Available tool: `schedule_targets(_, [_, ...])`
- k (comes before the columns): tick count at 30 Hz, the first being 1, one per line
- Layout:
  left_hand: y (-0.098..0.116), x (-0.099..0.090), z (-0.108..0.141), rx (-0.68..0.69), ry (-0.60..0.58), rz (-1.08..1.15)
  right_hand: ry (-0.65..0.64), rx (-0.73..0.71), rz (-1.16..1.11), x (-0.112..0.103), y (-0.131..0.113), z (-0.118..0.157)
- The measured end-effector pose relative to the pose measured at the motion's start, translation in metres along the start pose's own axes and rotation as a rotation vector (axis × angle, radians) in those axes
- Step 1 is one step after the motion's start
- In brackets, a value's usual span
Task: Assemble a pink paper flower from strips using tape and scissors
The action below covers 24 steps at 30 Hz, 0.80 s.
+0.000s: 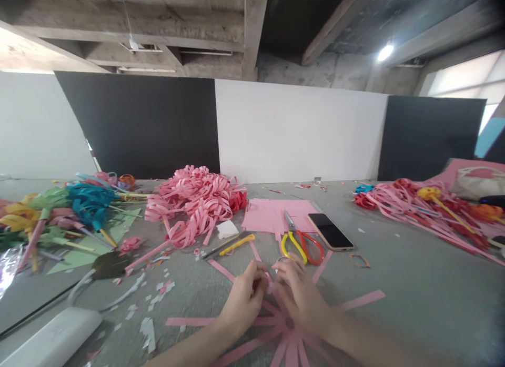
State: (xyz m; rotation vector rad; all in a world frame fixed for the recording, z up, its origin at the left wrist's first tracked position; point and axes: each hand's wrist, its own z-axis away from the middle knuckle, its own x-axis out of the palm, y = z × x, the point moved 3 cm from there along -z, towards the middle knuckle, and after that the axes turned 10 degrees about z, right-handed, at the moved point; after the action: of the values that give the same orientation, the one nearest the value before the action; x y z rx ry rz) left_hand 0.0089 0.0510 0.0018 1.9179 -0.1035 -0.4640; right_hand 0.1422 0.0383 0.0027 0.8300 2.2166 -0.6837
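Pink paper strips [290, 333] fan out like a star from a darker round centre on the table, partly under my forearms. Over the far side of the star, my left hand [246, 293] pinches a pink paper strip between thumb and fingers. Close beside it, my right hand [295, 288] is closed with bent fingers on the same strip; the fingertips hide most of the grip. Scissors [292, 241] with yellow and red handles lie just beyond my right hand. A yellow utility knife [236, 245] rests beyond my left hand.
Pink paper sheets [260, 214] and a phone [331, 231] lie past the scissors. Curled pink paper flowers [197, 199] are heaped behind, with coloured ones [89, 199] at left. More strips [418, 209] pile at right. A white power bank-like box [55, 338] sits front left among paper scraps.
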Motion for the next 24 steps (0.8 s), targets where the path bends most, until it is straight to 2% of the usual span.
schedule_targets(24, [0.0012, 0.0009, 0.0011, 0.005, -0.036, -0.021, -0.039, 0.016, -0.031, 0.0047, 0.0025, 0.0014])
